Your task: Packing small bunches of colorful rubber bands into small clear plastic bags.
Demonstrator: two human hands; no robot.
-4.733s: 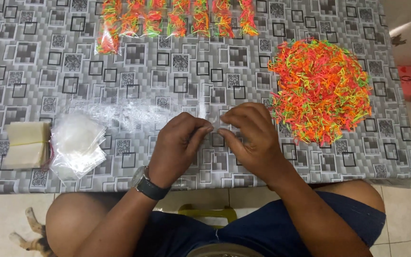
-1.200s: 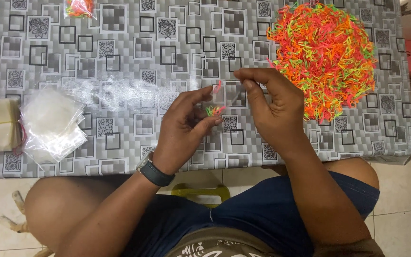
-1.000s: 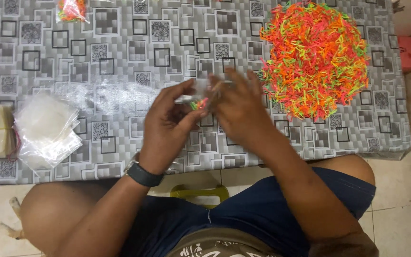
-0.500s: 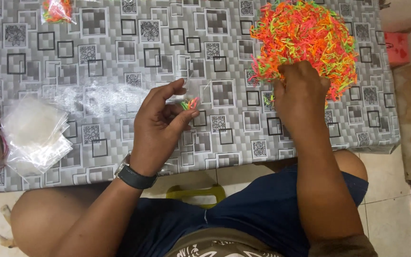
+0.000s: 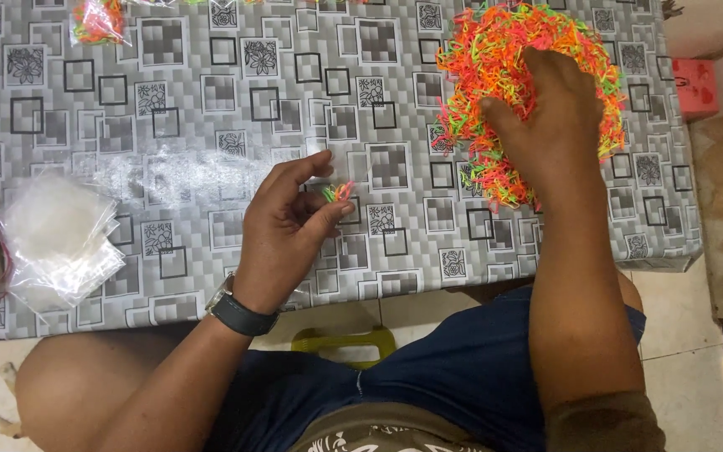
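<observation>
left hand [image 5: 288, 228] is pinching a small clear bag [image 5: 336, 177] with a few coloured rubber bands in it, holding it just above the grey patterned tablecloth [image 5: 211, 109]. right hand [image 5: 550, 125] is lying fingers-down in the rubber band pile [image 5: 483, 63], can't tell if it's gripping any. stack of empty bags [image 5: 56, 238] is sitting well off to the left.

A home set up for piecework: a low table [image 5: 211, 100] under a grey patterned oilcloth stands on pale floor tiles [image 5: 696, 393], with a heap of neon rubber bands [image 5: 495, 59] and a stack of clear plastic bags [image 5: 56, 243] on it.
</observation>
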